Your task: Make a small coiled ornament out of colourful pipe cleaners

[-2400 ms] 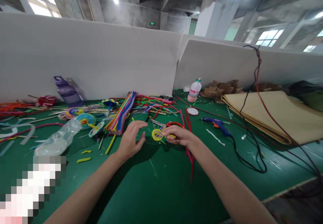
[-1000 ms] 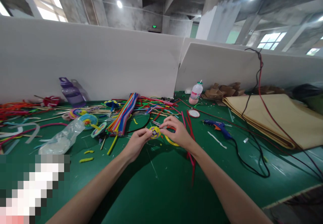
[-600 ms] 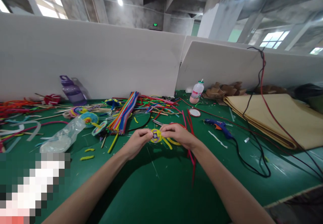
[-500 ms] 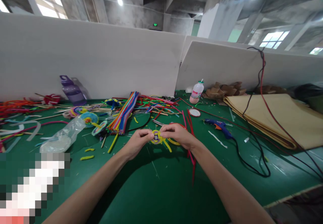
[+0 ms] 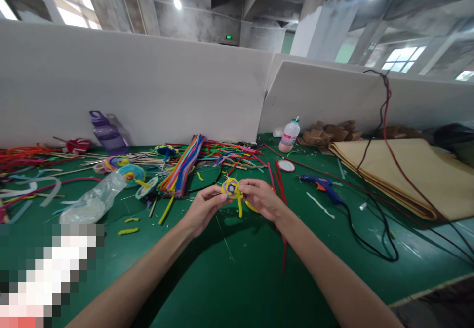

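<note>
- One green table (image 5: 225,281): fills the lower view. Clock centre is the yellow-and-purple disc (image 5: 231,188); 12 o'clock points away from the person.
- White panel (image 5: 129,81): stands at the table's far side, from 12 o'clock leftward.
- Brown paper stack (image 5: 385,170): lies at 3 o'clock, well apart from the disc.
- Bundle of coloured stems (image 5: 182,167): lies at 10 o'clock, near the left hand (image 5: 203,209).
- Purple bottle (image 5: 109,136): stands at 10 o'clock, beyond the bundle.
- Glue gun (image 5: 324,189): lies at 3 o'clock, nearer than the paper stack.
- Left hand: at 8 o'clock; thumb and fingers pinch the disc's near-left rim.
- Right hand (image 5: 264,200): at 4 o'clock; thumb and fingertips pinch the disc's right rim, exact contact partly hidden.
- Disc: coiled, pale-centred, held between both hands above the table; a yellow strand (image 5: 240,209) hangs at 5 o'clock.
- Two yellow pieces (image 5: 128,231): lie at 8 o'clock.
</note>
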Demonstrator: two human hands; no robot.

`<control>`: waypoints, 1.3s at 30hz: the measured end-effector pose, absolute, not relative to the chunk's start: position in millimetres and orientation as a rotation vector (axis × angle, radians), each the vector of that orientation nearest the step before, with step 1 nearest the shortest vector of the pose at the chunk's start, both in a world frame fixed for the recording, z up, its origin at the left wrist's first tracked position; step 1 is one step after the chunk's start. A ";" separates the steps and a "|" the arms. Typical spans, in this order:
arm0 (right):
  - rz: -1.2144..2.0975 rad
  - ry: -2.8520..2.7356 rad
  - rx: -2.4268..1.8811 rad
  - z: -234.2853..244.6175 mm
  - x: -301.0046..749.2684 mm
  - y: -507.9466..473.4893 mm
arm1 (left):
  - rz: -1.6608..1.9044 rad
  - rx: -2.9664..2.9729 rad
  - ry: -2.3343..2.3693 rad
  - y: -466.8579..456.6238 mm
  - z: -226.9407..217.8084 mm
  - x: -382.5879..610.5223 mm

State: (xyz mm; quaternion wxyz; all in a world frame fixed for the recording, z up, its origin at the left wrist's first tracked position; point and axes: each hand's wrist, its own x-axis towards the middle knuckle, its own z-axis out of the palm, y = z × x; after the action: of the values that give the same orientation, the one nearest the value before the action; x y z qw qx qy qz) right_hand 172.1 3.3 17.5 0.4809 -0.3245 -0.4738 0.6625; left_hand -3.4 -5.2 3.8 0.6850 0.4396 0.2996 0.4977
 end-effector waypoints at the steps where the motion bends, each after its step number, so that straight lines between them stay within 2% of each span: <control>1: 1.689 -1.141 -0.782 17.5 174.7 3.9 | 1.091 1.000 0.678 -5.3 4.1 -4.1; 5: 1.802 -1.162 -0.796 17.6 182.1 4.3 | 1.007 1.042 0.714 -4.8 5.0 -7.4; 20: 1.718 -1.274 -0.753 17.4 178.4 4.4 | 1.028 1.042 0.668 -4.9 9.2 -9.0; 27: 1.612 -1.301 -0.882 17.0 175.0 4.9 | 1.073 1.137 0.739 -1.4 5.6 -8.6; 39: 1.681 -1.076 -0.685 11.5 164.2 1.8 | 1.108 1.013 0.697 -3.0 3.3 -4.8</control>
State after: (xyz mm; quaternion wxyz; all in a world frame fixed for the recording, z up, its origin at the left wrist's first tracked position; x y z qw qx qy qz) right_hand 164.2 1.8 11.5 0.4933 -0.2823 -0.4436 0.6929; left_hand -4.8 -3.0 3.3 0.6766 0.4507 0.3100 0.4929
